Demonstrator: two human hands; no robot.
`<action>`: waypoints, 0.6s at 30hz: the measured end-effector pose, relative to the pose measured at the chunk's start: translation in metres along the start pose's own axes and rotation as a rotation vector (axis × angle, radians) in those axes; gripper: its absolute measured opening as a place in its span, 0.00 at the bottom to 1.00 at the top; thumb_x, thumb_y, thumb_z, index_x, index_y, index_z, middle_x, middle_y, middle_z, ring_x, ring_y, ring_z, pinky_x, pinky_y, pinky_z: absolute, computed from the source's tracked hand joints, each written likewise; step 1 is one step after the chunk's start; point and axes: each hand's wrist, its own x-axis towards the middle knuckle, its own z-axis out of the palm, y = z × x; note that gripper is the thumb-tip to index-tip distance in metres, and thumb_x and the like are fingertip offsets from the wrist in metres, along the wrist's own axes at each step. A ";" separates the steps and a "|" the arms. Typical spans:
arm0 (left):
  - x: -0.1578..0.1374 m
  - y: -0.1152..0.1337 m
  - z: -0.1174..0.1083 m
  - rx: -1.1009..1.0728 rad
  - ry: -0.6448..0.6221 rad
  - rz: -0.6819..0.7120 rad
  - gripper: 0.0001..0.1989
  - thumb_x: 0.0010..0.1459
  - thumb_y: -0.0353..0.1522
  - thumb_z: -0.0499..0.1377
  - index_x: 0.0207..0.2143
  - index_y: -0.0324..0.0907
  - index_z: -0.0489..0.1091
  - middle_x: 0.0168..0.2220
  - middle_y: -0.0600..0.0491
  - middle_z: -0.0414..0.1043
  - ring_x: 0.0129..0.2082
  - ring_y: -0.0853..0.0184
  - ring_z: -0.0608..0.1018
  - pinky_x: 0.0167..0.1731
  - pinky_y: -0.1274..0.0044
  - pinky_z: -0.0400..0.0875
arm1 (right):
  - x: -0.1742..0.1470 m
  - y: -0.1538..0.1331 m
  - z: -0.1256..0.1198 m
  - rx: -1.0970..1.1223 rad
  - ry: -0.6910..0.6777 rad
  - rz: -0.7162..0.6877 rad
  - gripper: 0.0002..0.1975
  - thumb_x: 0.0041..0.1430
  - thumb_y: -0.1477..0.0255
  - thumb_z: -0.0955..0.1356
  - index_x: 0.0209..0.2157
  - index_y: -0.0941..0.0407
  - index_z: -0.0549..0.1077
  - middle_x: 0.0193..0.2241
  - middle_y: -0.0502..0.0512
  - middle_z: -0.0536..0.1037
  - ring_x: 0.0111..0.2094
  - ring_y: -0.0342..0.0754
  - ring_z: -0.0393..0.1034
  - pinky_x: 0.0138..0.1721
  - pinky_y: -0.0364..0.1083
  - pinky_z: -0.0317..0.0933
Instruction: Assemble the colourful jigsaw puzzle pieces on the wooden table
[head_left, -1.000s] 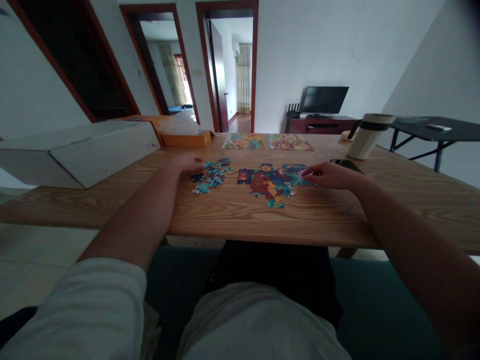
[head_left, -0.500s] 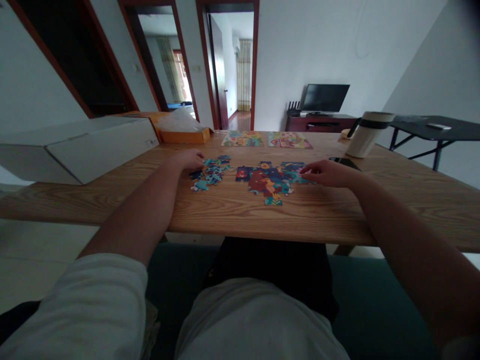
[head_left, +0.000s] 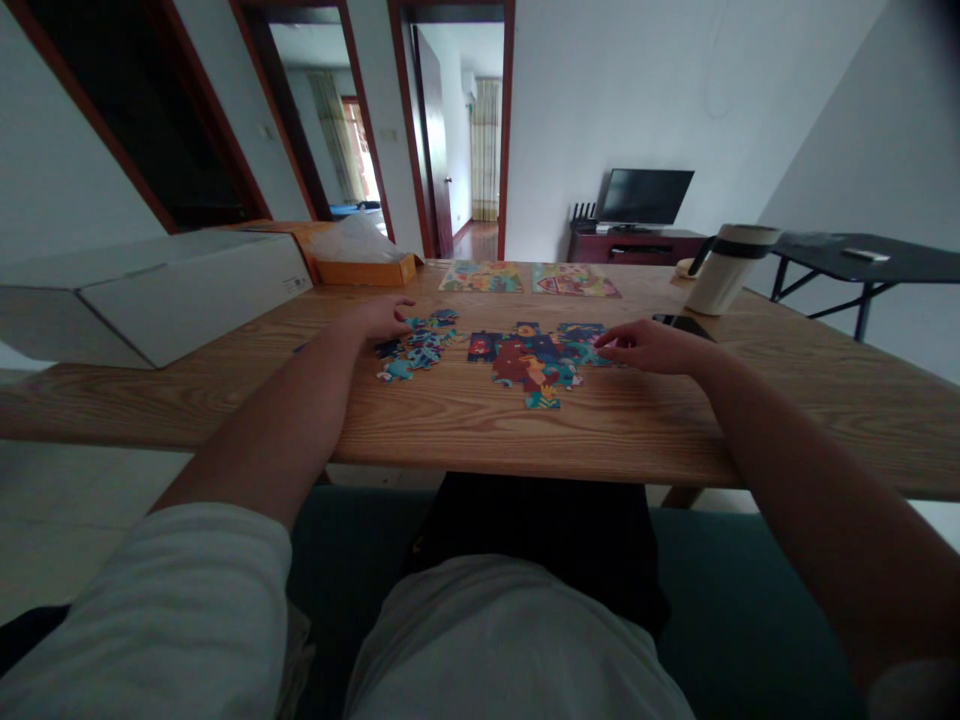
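My left hand is at the left edge of a loose heap of jigsaw pieces, mostly blue and teal. Its index finger is stretched out, apart from the other fingers, and no piece shows in its grasp. To the right lies a partly joined jigsaw puzzle with dark red, navy, teal and orange parts. My right hand rests at the puzzle's right edge, fingers slightly bent and a little apart, fingertips over the teal pieces. What lies under those fingertips is hidden.
On the wooden table, two colourful picture sheets lie at the back. A white box and an orange open box stand left. A cream tumbler and a dark phone are on the right.
The left hand's fingers have spread, with the index finger lifting away. My right hand stays at the puzzle's edge. The whole view has shifted slightly.
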 end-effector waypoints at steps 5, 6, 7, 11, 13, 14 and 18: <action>0.000 -0.003 0.000 -0.059 0.061 0.018 0.38 0.55 0.29 0.67 0.67 0.40 0.60 0.52 0.45 0.74 0.41 0.63 0.79 0.38 0.77 0.73 | 0.000 0.000 0.000 -0.016 0.014 0.010 0.23 0.62 0.55 0.66 0.47 0.55 0.81 0.37 0.59 0.83 0.36 0.55 0.76 0.41 0.52 0.67; 0.001 -0.003 0.001 -0.057 0.083 0.028 0.38 0.54 0.29 0.68 0.66 0.40 0.61 0.52 0.45 0.74 0.42 0.63 0.78 0.40 0.77 0.73 | 0.000 0.000 0.000 -0.015 0.016 0.006 0.22 0.62 0.55 0.66 0.47 0.55 0.81 0.37 0.59 0.83 0.36 0.55 0.75 0.40 0.52 0.67; 0.001 -0.003 0.001 -0.053 0.103 0.037 0.38 0.53 0.28 0.69 0.65 0.39 0.63 0.53 0.45 0.73 0.42 0.63 0.78 0.41 0.76 0.72 | 0.001 0.000 0.000 -0.013 0.017 0.001 0.22 0.62 0.55 0.66 0.47 0.54 0.81 0.37 0.59 0.83 0.36 0.55 0.75 0.40 0.52 0.67; 0.004 -0.002 0.000 -0.035 0.144 0.059 0.40 0.48 0.27 0.70 0.64 0.38 0.65 0.56 0.42 0.71 0.47 0.58 0.77 0.46 0.74 0.71 | 0.001 0.001 0.000 -0.010 0.016 -0.002 0.21 0.62 0.55 0.66 0.46 0.54 0.82 0.37 0.58 0.83 0.36 0.54 0.75 0.40 0.52 0.67; 0.003 0.000 0.000 -0.034 0.159 0.077 0.40 0.46 0.28 0.70 0.63 0.39 0.67 0.56 0.43 0.72 0.48 0.57 0.77 0.47 0.74 0.70 | 0.001 0.001 0.000 -0.008 0.013 0.002 0.22 0.62 0.55 0.66 0.47 0.55 0.82 0.37 0.59 0.83 0.36 0.55 0.75 0.40 0.52 0.67; 0.002 0.001 -0.001 -0.038 0.170 0.090 0.38 0.46 0.28 0.70 0.61 0.40 0.69 0.55 0.44 0.74 0.48 0.57 0.78 0.46 0.75 0.70 | 0.001 0.001 0.000 -0.005 0.010 0.002 0.22 0.62 0.55 0.67 0.47 0.55 0.82 0.37 0.59 0.83 0.36 0.55 0.76 0.41 0.52 0.67; -0.008 0.014 -0.006 -0.107 0.210 0.169 0.25 0.49 0.32 0.67 0.52 0.41 0.76 0.44 0.48 0.79 0.42 0.58 0.79 0.42 0.76 0.70 | 0.000 -0.001 0.000 0.008 0.003 0.000 0.22 0.62 0.56 0.66 0.47 0.56 0.81 0.37 0.59 0.83 0.36 0.55 0.76 0.41 0.53 0.67</action>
